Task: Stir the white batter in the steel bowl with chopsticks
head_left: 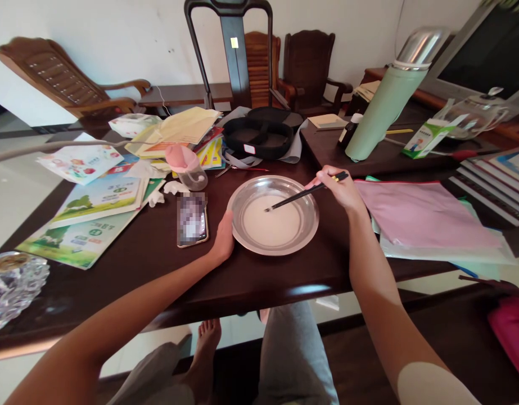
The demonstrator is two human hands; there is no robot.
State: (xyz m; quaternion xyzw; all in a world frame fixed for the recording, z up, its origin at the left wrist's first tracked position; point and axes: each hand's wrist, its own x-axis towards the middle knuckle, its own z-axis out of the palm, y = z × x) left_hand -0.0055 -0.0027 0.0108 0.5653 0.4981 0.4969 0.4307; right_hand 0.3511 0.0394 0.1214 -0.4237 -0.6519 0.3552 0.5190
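Your right hand (pixel 341 188) grasps black chopsticks (pixel 297 197), tips at the pale liquid (pixel 271 228) in a metal dish (pixel 310 216) on the worktop (pixel 259 275). Your left hand (pixel 224 239) touches the rim; its grip cannot be told. The dish is probably stiff, smooth, spill-prone: steady opposite rims.
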